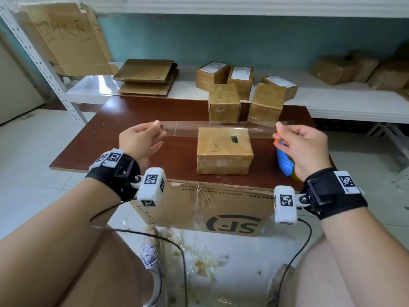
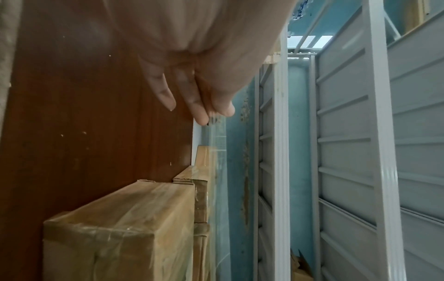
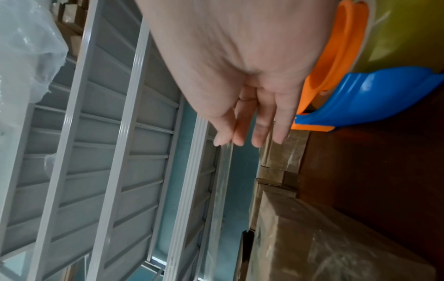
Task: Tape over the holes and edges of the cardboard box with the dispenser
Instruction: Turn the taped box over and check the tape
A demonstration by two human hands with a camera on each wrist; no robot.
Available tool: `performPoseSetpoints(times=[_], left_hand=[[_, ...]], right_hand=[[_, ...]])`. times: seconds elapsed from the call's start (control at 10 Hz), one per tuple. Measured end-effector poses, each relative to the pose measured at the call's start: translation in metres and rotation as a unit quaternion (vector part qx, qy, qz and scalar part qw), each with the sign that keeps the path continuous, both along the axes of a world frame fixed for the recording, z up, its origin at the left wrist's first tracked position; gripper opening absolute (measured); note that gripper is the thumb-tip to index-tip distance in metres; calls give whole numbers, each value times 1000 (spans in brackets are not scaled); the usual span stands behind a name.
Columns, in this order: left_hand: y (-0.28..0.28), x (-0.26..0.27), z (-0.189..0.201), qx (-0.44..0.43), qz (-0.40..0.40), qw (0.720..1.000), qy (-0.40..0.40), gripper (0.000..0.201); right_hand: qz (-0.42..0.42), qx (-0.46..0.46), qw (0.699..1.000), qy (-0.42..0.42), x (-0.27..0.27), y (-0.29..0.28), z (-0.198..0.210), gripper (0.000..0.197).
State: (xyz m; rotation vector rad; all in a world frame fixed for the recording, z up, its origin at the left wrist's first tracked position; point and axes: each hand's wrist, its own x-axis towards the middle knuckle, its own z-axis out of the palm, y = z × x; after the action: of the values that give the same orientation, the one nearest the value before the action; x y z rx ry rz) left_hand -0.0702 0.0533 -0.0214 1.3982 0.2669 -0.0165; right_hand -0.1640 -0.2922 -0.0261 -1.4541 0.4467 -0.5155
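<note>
Clear tape strip (image 1: 218, 127) stretched level between my two hands, hanging over the far top edge of the cardboard box (image 1: 224, 151), whether it touches the box I cannot tell. My left hand (image 1: 141, 141) pinches the strip's left end between thumb and fingertips, other fingers loose. My right hand (image 1: 301, 144) pinches the right end the same way. Box sits near the middle of the brown table (image 1: 137, 120), close to its near edge, dark hole on its top. Blue and orange dispenser (image 1: 284, 161) rests on the table by the right edge, just under my right hand, not gripped. Two more taped boxes (image 1: 223, 103) stand toward the table's far edge, behind the strip
</note>
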Motion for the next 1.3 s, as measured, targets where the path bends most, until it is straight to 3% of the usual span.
performPoseSetpoints(times=[0.2, 0.3, 0.5, 0.8, 1.0, 1.2, 1.3], left_hand=[[-11, 13, -15, 15, 42, 998, 44, 16], [-13, 20, -18, 17, 50, 995, 83, 9], [-13, 24, -23, 7, 43, 989, 142, 6], [-13, 24, -33, 17, 22, 980, 197, 13], [-23, 24, -42, 14, 43, 978, 205, 11], [-31, 26, -48, -35, 79, 972, 219, 29], [-32, 24, -51, 4, 52, 977, 206, 18]], right_hand=[[-12, 1, 1000, 12, 13, 1, -8, 29], [-26, -18, 999, 42, 19, -1, -15, 20], [-54, -155, 983, 87, 26, -3, -30, 19], [-55, -233, 965, 108, 23, 1, -31, 23], [-43, -323, 936, 132, 25, 9, -38, 22], [-7, -258, 952, 162, 26, 24, -48, 14], [0, -216, 960, 177, 26, 32, -54, 15]])
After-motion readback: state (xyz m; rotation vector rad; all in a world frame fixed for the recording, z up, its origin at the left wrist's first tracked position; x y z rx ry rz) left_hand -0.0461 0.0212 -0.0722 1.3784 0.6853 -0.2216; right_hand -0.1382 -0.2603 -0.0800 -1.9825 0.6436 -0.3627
